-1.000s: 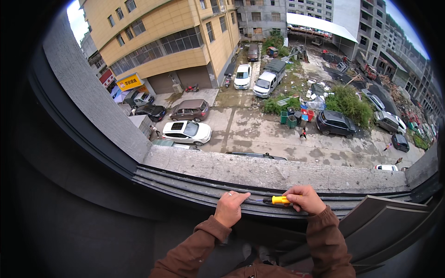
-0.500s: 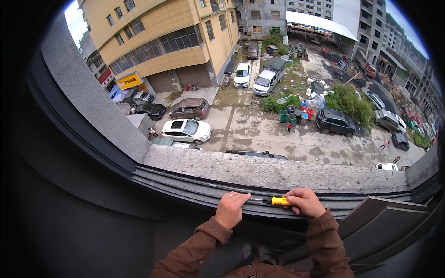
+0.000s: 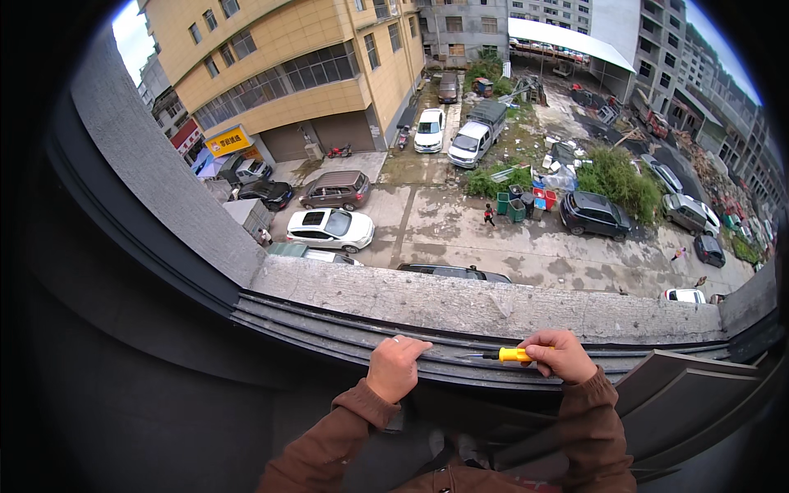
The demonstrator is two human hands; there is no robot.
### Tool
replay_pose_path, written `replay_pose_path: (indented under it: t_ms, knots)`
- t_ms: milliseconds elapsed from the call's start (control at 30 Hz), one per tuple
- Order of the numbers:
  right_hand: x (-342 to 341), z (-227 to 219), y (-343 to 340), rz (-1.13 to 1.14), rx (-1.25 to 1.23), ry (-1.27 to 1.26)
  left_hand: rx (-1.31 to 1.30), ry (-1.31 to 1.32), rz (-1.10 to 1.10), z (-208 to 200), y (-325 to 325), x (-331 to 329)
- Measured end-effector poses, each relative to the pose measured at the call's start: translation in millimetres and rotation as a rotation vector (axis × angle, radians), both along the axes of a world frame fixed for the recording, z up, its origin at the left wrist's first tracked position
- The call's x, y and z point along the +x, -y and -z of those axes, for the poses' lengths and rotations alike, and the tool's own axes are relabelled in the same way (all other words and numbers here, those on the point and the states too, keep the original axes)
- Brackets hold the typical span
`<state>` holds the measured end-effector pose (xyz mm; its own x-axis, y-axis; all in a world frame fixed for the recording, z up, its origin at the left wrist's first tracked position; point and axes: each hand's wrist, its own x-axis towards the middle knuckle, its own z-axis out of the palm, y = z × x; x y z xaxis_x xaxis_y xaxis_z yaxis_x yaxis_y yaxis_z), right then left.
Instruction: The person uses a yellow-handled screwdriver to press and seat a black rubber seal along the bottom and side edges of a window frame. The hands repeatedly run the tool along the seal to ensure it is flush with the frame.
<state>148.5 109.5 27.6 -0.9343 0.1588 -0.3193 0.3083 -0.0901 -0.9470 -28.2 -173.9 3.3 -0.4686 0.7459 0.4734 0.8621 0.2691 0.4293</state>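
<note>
My right hand (image 3: pixel 565 357) grips a screwdriver (image 3: pixel 514 354) by its yellow handle, the fingers closed around it. Its dark collar and thin shaft point left, over the grooved window track (image 3: pixel 460 345). My left hand (image 3: pixel 393 368) is at the track too, a short gap from the screwdriver's tip. Its fingers are bent together with the foremost one pointing right, and a ring shows on one finger. Whatever it may pinch is hidden from this view.
Beyond the track runs a rough concrete ledge (image 3: pixel 460 300), with a drop to a yard of parked cars, such as a white car (image 3: pixel 330 229). Grey flat panels (image 3: pixel 670 394) lean at the right, near my right forearm. A rough wall edge (image 3: pixel 164 140) rises on the left.
My left hand has moved slightly left and the screwdriver in my right hand slightly right. The gap between the left fingers and the shaft has widened.
</note>
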Motion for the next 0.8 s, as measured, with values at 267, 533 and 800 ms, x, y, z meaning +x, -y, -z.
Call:
replay_pose_path:
  t_ms: [267,533,800]
  knots:
    - [-17,17,22,-0.001,-0.095,0.011,0.033,0.091,0.036,13,-9,13]
    - [-23,4,25,0.149,-0.266,-0.004,0.084,0.051,0.072,-3,-16,5]
    - [-2,-11,5,0.142,-0.185,-0.023,-0.072,0.060,0.086,-5,1,-15]
